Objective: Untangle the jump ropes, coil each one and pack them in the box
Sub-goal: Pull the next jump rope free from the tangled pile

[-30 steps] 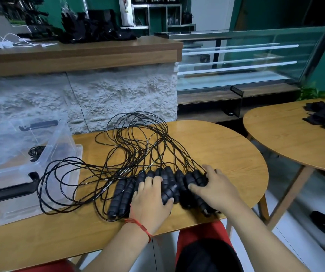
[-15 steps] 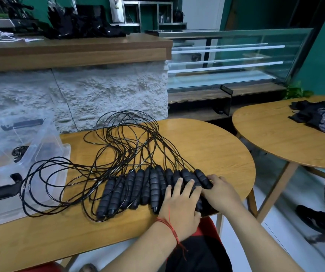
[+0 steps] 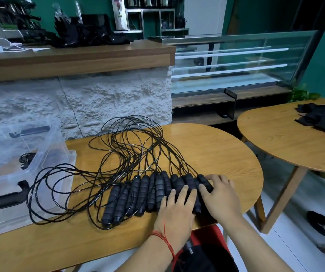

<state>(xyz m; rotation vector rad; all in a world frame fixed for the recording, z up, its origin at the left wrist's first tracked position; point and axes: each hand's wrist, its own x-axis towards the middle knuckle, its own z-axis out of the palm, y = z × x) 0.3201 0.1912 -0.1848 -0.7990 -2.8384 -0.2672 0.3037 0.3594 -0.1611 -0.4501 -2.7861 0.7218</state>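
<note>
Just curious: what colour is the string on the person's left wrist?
Red; the wrist string shows best in the head view.

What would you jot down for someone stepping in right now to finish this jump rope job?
Left hand: flat, fingers straight on the row of handles.
Right hand: thumb and fingers look pinched on the rightmost handle.
Things: the handles lie side by side at the near edge of the table. The cords fan out behind them in one tangle. The clear box stands open on the left, with a small dark bundle inside, too unclear to name.
Done: handles gathered.
Left: separate each rope, coil it, pack it in the box.
</note>
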